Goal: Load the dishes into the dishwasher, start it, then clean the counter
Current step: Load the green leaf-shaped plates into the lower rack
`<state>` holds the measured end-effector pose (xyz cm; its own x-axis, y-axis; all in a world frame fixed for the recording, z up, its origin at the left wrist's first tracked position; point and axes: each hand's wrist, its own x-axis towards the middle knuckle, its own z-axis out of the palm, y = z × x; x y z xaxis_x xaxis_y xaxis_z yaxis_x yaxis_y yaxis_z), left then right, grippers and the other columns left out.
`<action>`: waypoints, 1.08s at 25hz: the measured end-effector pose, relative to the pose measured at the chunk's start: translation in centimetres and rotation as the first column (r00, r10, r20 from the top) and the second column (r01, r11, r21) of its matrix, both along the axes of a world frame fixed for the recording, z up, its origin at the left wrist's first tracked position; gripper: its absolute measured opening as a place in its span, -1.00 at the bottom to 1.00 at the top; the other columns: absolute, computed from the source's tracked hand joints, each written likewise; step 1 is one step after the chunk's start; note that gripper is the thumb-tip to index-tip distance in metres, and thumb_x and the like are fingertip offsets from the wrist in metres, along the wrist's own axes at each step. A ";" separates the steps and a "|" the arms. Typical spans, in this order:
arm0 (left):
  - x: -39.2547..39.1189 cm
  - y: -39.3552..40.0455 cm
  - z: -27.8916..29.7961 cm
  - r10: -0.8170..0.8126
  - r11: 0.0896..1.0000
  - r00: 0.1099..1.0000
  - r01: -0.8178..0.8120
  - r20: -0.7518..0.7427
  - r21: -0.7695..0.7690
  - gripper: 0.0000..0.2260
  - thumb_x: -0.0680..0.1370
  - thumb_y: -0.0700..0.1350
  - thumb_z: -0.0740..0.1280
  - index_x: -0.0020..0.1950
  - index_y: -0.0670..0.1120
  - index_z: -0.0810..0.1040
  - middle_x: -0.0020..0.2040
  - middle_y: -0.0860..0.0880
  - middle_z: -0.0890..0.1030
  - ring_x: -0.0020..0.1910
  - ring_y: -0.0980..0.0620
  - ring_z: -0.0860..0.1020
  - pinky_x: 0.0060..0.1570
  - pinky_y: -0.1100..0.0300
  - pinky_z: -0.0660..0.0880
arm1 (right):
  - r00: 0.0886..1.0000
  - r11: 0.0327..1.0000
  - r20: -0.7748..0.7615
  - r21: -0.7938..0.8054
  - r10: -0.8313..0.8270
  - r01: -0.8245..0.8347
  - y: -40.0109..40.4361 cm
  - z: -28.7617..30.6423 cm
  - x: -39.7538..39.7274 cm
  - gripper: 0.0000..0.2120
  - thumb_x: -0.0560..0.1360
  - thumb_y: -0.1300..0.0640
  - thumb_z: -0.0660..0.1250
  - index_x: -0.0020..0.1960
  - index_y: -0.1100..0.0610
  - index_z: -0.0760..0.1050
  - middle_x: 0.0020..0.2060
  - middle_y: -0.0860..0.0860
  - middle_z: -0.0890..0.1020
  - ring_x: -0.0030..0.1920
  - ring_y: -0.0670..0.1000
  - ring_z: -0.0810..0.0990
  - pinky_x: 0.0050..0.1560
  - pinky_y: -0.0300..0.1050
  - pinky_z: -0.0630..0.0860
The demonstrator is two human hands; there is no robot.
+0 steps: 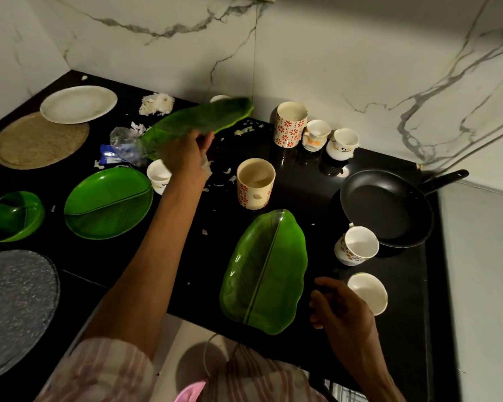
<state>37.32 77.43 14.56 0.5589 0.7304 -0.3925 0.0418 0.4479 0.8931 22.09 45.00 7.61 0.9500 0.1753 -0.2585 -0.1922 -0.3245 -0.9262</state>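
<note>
My left hand point(186, 152) grips the near edge of a green leaf-shaped plate point(198, 118), lifted and tilted above the back of the black counter point(302, 187). My right hand point(343, 309) hovers with loosely curled fingers, holding nothing, between a second leaf plate point(266, 271) and a white cup point(368, 293). A third leaf plate point(108, 203) and a green bowl point(10, 216) lie at the left. Red-patterned mugs point(256, 182) point(289, 123) and small white cups point(357, 245) point(343, 143) point(316, 134) point(157, 174) stand around.
A black frying pan point(386, 207) sits at the right. A white plate point(79, 103), a woven mat point(39, 140) and a grey glass plate point(12, 309) lie at the left. Paper scraps point(157, 104) and a plastic wrapper point(122, 147) litter the counter near the marble wall.
</note>
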 end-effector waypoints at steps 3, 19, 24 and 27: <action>-7.5 -3.6 2.4 0.128 0.983 0.975 -0.149 0.180 0.107 -0.91 0.56 -0.27 0.33 -0.01 -0.27 0.58 -0.16 -0.13 0.66 -0.19 -0.03 0.66 -0.16 0.19 0.60 | 0.999 0.977 -0.001 0.210 0.046 -0.045 1.5 2.4 0.4 -0.81 0.56 0.11 0.32 0.12 0.15 0.57 -0.15 0.12 0.71 -0.13 0.12 0.70 -0.12 -0.11 0.64; -25.0 -11.3 -6.6 -0.246 0.888 0.911 0.349 -0.332 0.300 -0.74 0.44 -0.01 0.39 0.13 0.12 0.57 -0.04 0.17 0.67 -0.09 0.34 0.61 -0.18 0.47 0.49 | 0.986 0.996 -0.142 0.030 0.086 -0.082 1.1 2.1 2.9 -0.48 0.42 -0.23 0.31 0.01 0.25 0.58 -0.21 0.13 0.72 -0.16 0.20 0.71 -0.16 0.10 0.66; -22.2 -10.5 -9.6 -0.363 0.719 0.863 0.499 -0.351 0.484 -0.72 0.53 -0.16 0.38 0.25 -0.07 0.56 0.03 0.03 0.63 -0.03 0.24 0.61 -0.07 0.43 0.51 | 0.978 0.985 -0.195 -0.137 0.075 -0.103 2.2 -0.4 4.0 -0.76 0.60 0.07 0.29 -0.08 0.23 0.59 -0.24 0.16 0.71 -0.20 0.20 0.70 -0.13 0.29 0.61; -21.4 -10.6 -11.2 -0.323 0.637 0.866 0.497 -0.381 0.590 -0.72 0.53 -0.19 0.39 0.25 -0.14 0.57 0.02 -0.02 0.59 -0.08 0.24 0.58 -0.13 0.51 0.46 | 0.971 0.976 -0.225 -0.178 0.083 -0.125 2.7 -1.3 4.8 -0.76 0.60 0.08 0.28 -0.12 0.22 0.59 -0.26 0.15 0.71 -0.23 0.19 0.71 -0.12 0.28 0.62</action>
<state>15.90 66.78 3.40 0.8265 0.5595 -0.0615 0.3053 -0.3537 0.8841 26.93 47.72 6.33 0.8473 0.1978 -0.4929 -0.3363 -0.5186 -0.7861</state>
